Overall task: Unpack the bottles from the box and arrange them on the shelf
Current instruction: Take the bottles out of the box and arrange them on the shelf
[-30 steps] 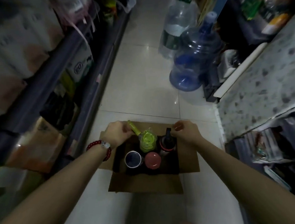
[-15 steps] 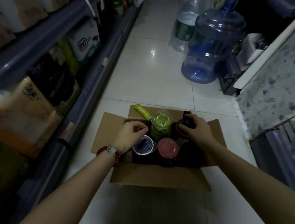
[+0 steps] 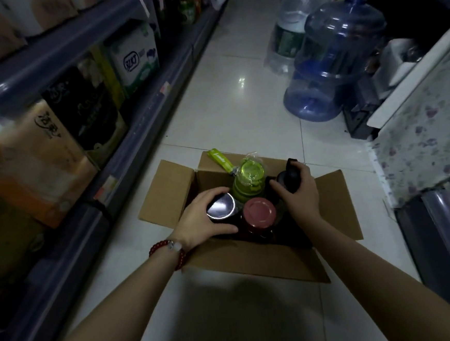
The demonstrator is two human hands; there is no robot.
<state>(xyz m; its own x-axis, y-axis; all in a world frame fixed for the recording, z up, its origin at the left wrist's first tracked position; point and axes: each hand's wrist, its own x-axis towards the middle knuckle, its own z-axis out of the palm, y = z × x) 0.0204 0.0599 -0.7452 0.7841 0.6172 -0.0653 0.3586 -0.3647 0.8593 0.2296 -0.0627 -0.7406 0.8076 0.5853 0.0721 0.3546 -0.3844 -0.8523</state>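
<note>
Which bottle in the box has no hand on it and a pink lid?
The pink-lidded bottle, nearest the person. The green bottle is also untouched; the hands grip the silver-lidded and black ones.

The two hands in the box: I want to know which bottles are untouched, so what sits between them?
In the head view, the pink-lidded bottle and green bottle stand between the left hand and right hand.
</note>
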